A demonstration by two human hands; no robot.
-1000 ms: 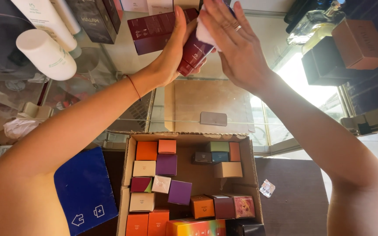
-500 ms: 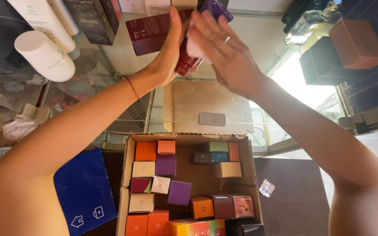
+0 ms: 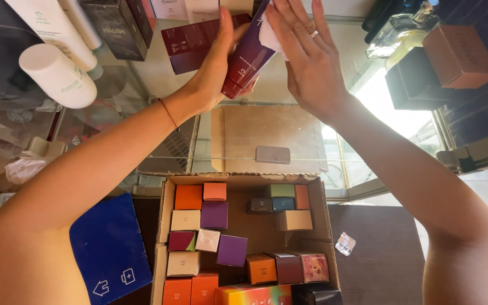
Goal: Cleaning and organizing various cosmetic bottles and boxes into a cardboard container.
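My left hand [image 3: 213, 73] grips a dark purple and maroon box [image 3: 249, 53] at the top of the head view, over a glass shelf. My right hand [image 3: 309, 59] lies flat against the box's right side, fingers spread, with a white cloth or paper under the fingers and a ring on one finger. Behind the box lies a maroon carton [image 3: 190, 45]. Below both arms stands an open cardboard box [image 3: 165, 226] filled with several small coloured boxes in orange, purple, cream and teal.
White bottles [image 3: 57, 73] and a dark box [image 3: 117, 25] stand at upper left. A brown box [image 3: 461, 53] and a black box [image 3: 413, 82] are at upper right. A blue panel [image 3: 111, 251] leans left of the cardboard box. A small grey object [image 3: 273, 154] lies under the glass.
The purple box has tilted and come further into view between my hands. My right hand has slid from its top down along its right side.
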